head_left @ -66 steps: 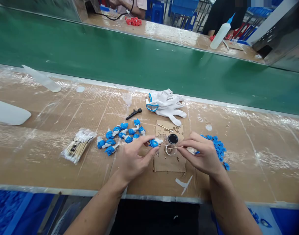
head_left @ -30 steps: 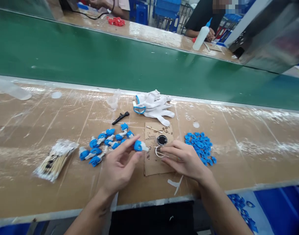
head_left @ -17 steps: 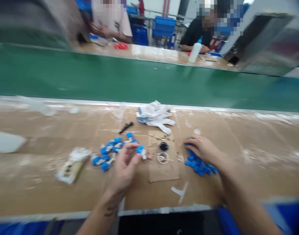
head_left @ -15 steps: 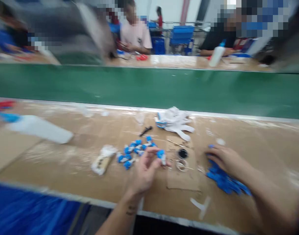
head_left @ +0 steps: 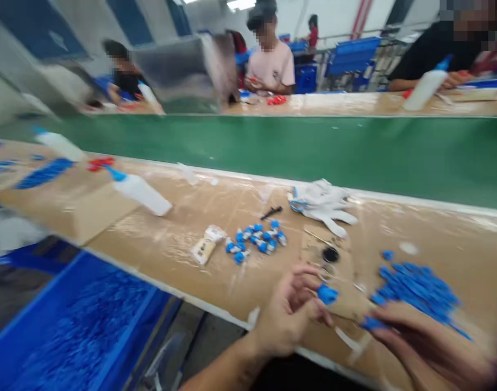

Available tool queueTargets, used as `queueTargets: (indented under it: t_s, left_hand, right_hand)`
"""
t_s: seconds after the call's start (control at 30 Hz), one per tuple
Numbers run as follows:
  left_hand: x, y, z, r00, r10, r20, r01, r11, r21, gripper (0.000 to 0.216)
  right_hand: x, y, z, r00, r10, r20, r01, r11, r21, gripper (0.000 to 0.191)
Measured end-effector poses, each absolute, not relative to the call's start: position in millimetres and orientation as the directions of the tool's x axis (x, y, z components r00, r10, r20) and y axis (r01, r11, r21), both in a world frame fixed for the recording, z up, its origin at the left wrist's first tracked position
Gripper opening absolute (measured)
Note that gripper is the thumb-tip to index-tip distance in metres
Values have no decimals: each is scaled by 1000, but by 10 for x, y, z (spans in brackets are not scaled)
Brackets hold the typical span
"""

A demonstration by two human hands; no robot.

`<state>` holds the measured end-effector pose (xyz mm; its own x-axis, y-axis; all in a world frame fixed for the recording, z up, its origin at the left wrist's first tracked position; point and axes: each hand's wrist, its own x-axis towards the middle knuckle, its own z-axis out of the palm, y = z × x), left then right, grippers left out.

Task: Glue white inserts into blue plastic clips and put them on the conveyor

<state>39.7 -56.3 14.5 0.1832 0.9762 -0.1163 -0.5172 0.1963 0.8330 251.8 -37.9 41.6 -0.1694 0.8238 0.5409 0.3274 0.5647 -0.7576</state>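
My left hand (head_left: 291, 312) is closed with a small blue-and-white piece (head_left: 327, 294) between its fingertips, above the cardboard mat (head_left: 341, 307). Beside it, my right hand (head_left: 423, 331) pinches a small blue piece (head_left: 374, 323) near the front of a loose pile of blue pieces (head_left: 421, 288). The two hands are apart. Beyond my left hand, the mat carries a small pot of black stuff (head_left: 330, 254), a clear cup (head_left: 326, 271) and a thin stick (head_left: 318, 237). Several blue-and-white pieces (head_left: 258, 239) lie in a cluster to the left.
A white glove (head_left: 324, 203) and a black tool (head_left: 271, 212) lie behind the cluster. Leftward are a small packet (head_left: 208, 245) and a white bottle (head_left: 144, 194). A blue bin (head_left: 150, 312) of blue pieces stands below. Across the green strip (head_left: 248, 146), other people sit working.
My right hand has come off the blue pile toward my left hand, a blue piece in its fingers. My left hand has moved nearer with its piece. The view has swung left.
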Motion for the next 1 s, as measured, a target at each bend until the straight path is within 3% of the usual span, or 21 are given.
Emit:
queueTargets:
  t_s: [0.17, 0.5, 0.67, 0.77, 0.9, 1.0]
  left_hand:
    - [337, -588, 182, 233, 949, -214, -436, 299, 849, 37]
    - [291, -689, 232, 247, 927, -282, -411, 364, 836, 33]
    - [282, -710, 282, 288, 916, -280, -441, 387, 810, 29]
    - [292, -738, 272, 324, 906, -271, -476, 404, 781, 29]
    - [300, -776, 238, 348, 909, -231, -528, 394, 752, 29]
    - [307, -789, 258, 336, 912, -233, -520, 386, 762, 32]
  right_hand:
    - [2362, -461, 553, -369, 822, 435, 303, 548, -780, 13]
    - [2245, -512, 558, -401, 854, 330, 367, 480, -796, 14]
    - [2269, -536, 504, -459, 857, 236, 317, 405, -857, 37]
    - [2270, -573, 459, -510, 819, 262, 264, 440, -858, 32]
    - [2259, -639, 407, -434, 819, 375, 244, 508, -826, 32]
    - [2215, -662, 389, -401, 853, 335, 211, 441, -872, 31]
